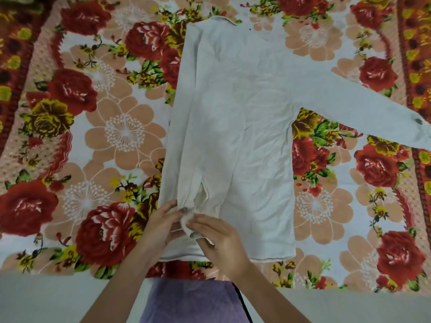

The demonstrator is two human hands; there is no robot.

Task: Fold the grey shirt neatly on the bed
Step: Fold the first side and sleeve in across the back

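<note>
Lying flat on the rose-print bedspread point(116, 136), the pale grey long-sleeved shirt point(245, 113) has one sleeve point(349, 101) out toward 3 o'clock. Down at 6 o'clock, left hand point(161, 226) and right hand point(220, 244) both pinch the folded-in cuff point(187, 221).

Hands point(161, 227) point(219, 243) seemingly pinch cuff point(187, 221) of grey shirt point(245, 136)

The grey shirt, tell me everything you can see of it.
The grey shirt is pale, soft, creased cloth, lying flat on the floral bedspread, collar far, hem near. The folded sleeve lies down over the body. The outstretched sleeve reaches to the right, with a dark spot near its cuff. The left hand and right hand pinch the folded sleeve's cuff.
</note>
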